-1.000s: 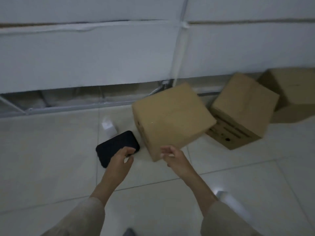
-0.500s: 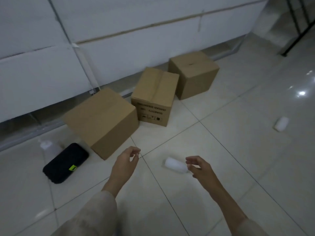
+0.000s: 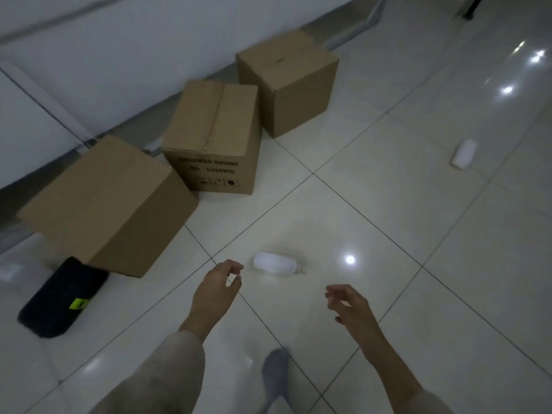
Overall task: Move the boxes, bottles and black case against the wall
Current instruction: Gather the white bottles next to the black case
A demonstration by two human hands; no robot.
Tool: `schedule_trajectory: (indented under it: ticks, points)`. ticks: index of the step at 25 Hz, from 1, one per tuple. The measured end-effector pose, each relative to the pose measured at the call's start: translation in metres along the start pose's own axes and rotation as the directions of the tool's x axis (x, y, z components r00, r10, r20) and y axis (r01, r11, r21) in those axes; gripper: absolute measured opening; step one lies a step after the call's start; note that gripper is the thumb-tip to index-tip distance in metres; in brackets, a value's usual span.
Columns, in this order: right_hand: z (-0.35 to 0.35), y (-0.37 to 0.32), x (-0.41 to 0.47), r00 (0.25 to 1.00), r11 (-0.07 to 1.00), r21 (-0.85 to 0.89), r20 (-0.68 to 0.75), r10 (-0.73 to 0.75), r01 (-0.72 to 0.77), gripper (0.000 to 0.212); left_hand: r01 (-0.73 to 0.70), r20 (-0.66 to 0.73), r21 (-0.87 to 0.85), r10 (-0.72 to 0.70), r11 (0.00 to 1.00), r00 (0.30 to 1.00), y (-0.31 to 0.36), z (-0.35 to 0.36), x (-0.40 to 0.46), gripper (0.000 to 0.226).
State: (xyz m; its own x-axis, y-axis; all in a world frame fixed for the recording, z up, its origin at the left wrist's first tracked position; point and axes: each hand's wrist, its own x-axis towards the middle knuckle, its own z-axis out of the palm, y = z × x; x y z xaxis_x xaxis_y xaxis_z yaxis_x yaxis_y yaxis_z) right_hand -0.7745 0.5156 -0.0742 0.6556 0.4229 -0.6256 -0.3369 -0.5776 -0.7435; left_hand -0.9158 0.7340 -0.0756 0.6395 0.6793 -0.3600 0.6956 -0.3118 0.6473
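Observation:
Three cardboard boxes stand in a row by the white wall [image 3: 89, 70]: a left box [image 3: 107, 204], a middle printed box [image 3: 213, 138] and a far box [image 3: 288, 82]. The black case [image 3: 61, 297] lies flat in front of the left box. A white bottle [image 3: 276, 263] lies on its side on the tiles, just ahead of my hands. A second white bottle [image 3: 464, 153] lies far right. A third white bottle [image 3: 7, 271] shows at the left edge. My left hand [image 3: 216, 289] and my right hand [image 3: 348, 304] hover empty with curled fingers apart.
The glossy tiled floor [image 3: 418, 234] stretches to the right with light reflections. My foot in a grey sock [image 3: 276, 372] stands just below the near bottle. A dark furniture leg [image 3: 467, 11] stands at the top right.
My view has swung right from the box and case toward the open floor. Both hands have left the box and now hover near the lying bottle.

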Motion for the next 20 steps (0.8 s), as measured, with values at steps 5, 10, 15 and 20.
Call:
schedule_trajectory:
  ticks: [5,10,15,20]
  points:
    - [0.003,0.035,0.091,0.999,0.997,-0.065,-0.006,0.049,-0.049,0.015,0.03,0.077,0.127,-0.04,0.991,0.996,-0.023,0.064,0.055,0.023]
    - [0.021,0.102,0.19,0.994,0.984,-0.146,0.039,0.106,-0.099,0.017,-0.067,0.16,0.34,0.013,0.938,0.987,-0.058,0.146,0.117,0.039]
    - [0.047,0.177,0.303,0.985,0.977,-0.141,0.043,0.165,-0.158,0.043,-0.227,0.213,0.532,0.131,0.816,0.968,-0.11,0.241,0.204,0.07]
    - [0.073,0.224,0.371,0.983,0.979,-0.098,0.025,0.183,-0.18,0.05,-0.372,0.352,0.712,0.155,0.596,0.923,-0.155,0.305,0.262,0.119]
